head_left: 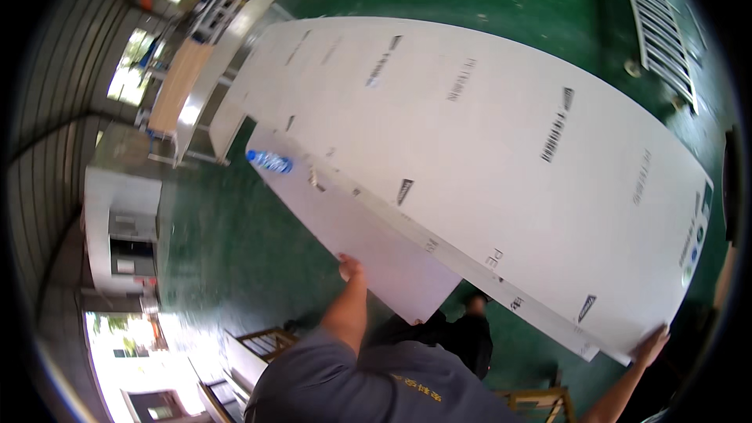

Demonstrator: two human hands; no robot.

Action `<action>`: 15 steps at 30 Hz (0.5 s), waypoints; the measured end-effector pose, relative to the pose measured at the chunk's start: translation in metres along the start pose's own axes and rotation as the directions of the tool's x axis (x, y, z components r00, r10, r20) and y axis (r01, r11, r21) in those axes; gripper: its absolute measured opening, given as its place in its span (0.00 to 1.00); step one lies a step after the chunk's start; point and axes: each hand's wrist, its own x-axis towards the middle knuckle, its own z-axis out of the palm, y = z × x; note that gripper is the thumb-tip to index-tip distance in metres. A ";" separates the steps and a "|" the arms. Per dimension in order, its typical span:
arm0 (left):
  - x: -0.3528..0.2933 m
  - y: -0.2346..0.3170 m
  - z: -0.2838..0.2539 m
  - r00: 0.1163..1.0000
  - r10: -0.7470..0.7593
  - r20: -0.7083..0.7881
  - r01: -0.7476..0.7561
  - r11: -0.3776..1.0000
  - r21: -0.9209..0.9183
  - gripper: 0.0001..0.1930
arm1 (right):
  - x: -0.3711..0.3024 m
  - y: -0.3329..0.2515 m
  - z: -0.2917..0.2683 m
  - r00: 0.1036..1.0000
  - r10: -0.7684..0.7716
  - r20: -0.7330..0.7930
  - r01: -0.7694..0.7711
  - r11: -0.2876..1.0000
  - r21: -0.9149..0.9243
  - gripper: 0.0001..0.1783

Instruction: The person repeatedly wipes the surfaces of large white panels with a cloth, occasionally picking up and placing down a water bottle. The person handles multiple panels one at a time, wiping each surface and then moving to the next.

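Observation:
A large white panel, printed with dark marks, stretches from near my right side to the far left. My right hand grips its near right corner. Below the panel's near edge shows a pale, plain board, partly covered by the panel. My left hand is at this board's near left edge, its fingers curled over the rim. A clear plastic bottle with a blue cap and label lies on its side at the board's far end. Beside it is a small pale item, too small to name.
To the far left stands a long workbench with a wooden board on it. A metal rack with bars lies at the far right on the green floor. Wooden stools stand close by on the near side.

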 end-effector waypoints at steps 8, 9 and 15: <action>-0.053 0.016 -0.079 0.993 0.114 -0.041 -0.119 0.981 -0.152 0.40 | -0.009 -0.080 0.020 0.913 0.369 0.175 -0.408 0.805 0.430 0.36; -0.050 0.023 -0.081 0.992 0.119 -0.050 -0.125 0.980 -0.156 0.40 | -0.023 -0.092 0.018 0.896 0.414 0.163 -0.442 0.788 0.428 0.36; -0.034 0.032 -0.072 0.998 0.040 0.040 -0.036 0.996 -0.085 0.36 | -0.062 -0.124 0.005 0.897 0.414 0.158 -0.441 0.801 0.405 0.34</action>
